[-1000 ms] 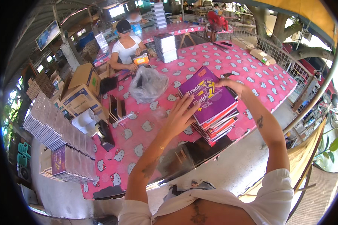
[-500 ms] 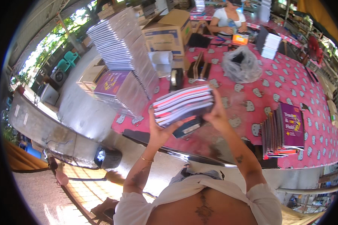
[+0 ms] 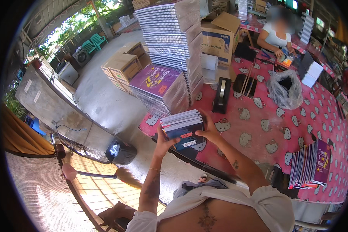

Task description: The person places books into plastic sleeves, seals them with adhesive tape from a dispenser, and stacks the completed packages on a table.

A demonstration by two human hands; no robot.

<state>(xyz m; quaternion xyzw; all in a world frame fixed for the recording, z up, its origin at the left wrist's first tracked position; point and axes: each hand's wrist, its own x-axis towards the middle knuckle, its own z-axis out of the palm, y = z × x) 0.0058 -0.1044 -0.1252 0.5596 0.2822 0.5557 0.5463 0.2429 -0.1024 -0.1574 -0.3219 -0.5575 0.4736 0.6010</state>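
Between both hands I grip a stack of notebooks [image 3: 187, 133], tilted so that the dark blue cover in front faces me and the white page edges show on top. My left hand [image 3: 165, 141] clasps its left side, thumb on the cover. My right hand [image 3: 208, 130] holds the right side, its thumb also pressed on the cover. Just beyond the hands stands a tall pile of spiral-bound notebooks [image 3: 164, 36], with a lower pile of purple-covered notebooks [image 3: 156, 82] in front of it. Another row of spiral notebooks [image 3: 309, 164] rests at the table's right.
The pink patterned table [image 3: 255, 131] bears a black tape dispenser [image 3: 222, 96], a clear plastic bag [image 3: 285, 89] and an open cardboard box [image 3: 217, 41]. Across it a co-worker [image 3: 276, 36] handles a small orange item. A black bin [image 3: 121, 152] stands on the floor at left.
My view has swung left. The held notebooks have moved toward the table's left edge, near the piles, and tipped so the front cover shows more fully.
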